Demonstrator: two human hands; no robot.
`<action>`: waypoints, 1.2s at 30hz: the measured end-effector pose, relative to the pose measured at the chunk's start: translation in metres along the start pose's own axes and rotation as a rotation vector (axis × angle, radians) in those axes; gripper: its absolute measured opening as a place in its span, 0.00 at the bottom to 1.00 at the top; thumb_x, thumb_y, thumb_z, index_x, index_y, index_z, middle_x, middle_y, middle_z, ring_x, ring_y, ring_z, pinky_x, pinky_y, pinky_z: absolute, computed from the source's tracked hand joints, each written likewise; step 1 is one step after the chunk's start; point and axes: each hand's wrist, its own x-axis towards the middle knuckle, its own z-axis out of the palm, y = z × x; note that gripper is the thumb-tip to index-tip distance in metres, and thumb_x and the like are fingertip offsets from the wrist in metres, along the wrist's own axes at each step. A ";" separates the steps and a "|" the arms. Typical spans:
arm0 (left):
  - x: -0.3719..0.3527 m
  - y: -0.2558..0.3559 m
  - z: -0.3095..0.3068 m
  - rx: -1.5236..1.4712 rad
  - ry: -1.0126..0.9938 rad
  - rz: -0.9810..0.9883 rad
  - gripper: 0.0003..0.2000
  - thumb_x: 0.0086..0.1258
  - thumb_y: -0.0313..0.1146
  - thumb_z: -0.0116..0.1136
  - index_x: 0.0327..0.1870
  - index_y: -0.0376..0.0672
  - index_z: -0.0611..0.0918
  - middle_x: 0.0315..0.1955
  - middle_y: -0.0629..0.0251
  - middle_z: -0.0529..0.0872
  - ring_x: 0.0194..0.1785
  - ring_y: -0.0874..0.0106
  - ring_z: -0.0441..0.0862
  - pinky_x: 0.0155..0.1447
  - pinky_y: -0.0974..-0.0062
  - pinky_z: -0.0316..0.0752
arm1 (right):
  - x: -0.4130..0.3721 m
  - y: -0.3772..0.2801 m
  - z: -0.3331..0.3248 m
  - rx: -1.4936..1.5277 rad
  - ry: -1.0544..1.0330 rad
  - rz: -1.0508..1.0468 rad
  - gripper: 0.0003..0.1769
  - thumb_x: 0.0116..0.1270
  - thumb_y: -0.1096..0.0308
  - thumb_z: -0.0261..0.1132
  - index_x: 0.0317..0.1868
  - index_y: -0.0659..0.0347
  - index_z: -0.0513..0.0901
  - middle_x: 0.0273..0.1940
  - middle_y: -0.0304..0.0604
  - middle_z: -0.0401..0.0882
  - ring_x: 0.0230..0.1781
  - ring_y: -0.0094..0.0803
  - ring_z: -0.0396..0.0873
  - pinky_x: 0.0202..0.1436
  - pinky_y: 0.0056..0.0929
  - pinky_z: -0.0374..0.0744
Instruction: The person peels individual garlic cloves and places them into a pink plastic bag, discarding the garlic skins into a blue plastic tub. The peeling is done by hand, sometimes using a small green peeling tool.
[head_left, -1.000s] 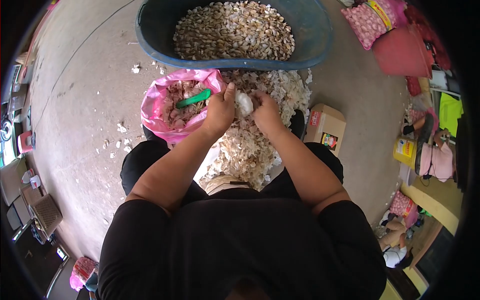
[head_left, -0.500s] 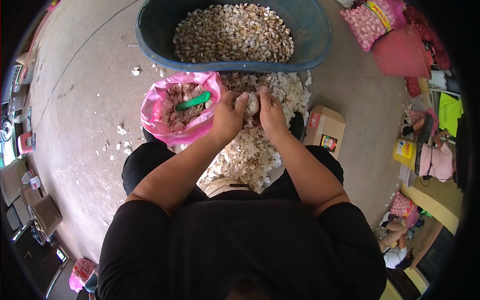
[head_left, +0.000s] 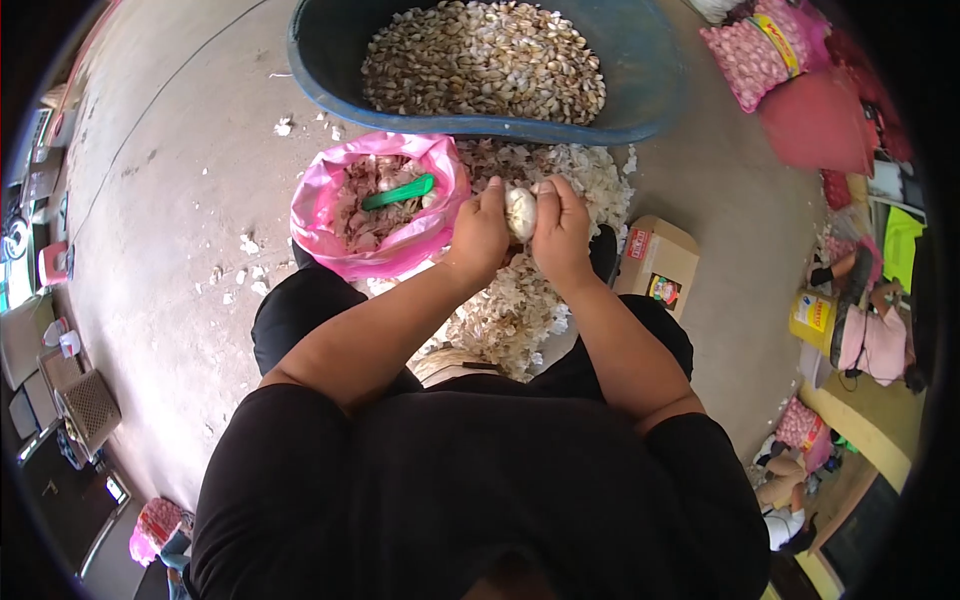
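While left hand and right hand grip the garlic bulb together, loose skin could let it slip into the husks.

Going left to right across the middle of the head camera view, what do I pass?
From the left: pink bag, left hand, garlic bulb, right hand, cardboard box, yellow bucket.
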 end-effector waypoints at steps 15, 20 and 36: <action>0.004 -0.003 -0.008 0.495 -0.037 0.406 0.20 0.69 0.44 0.39 0.38 0.31 0.75 0.23 0.54 0.79 0.27 0.69 0.77 0.34 0.74 0.70 | -0.007 -0.006 0.007 -0.248 -0.021 -0.064 0.13 0.64 0.56 0.51 0.33 0.58 0.70 0.21 0.51 0.75 0.24 0.55 0.74 0.24 0.43 0.71; 0.003 0.012 -0.003 0.055 -0.082 0.056 0.14 0.68 0.40 0.42 0.36 0.37 0.75 0.18 0.68 0.75 0.18 0.79 0.70 0.20 0.80 0.66 | -0.003 0.005 0.003 -0.005 -0.063 -0.083 0.13 0.67 0.61 0.48 0.31 0.62 0.70 0.18 0.40 0.69 0.17 0.30 0.68 0.24 0.28 0.68; 0.012 -0.016 -0.006 0.564 -0.067 0.360 0.20 0.70 0.45 0.37 0.37 0.33 0.74 0.25 0.58 0.78 0.30 0.71 0.76 0.36 0.75 0.71 | -0.010 -0.008 0.003 -0.370 -0.107 0.154 0.19 0.65 0.53 0.49 0.28 0.62 0.70 0.21 0.51 0.74 0.24 0.51 0.74 0.26 0.39 0.71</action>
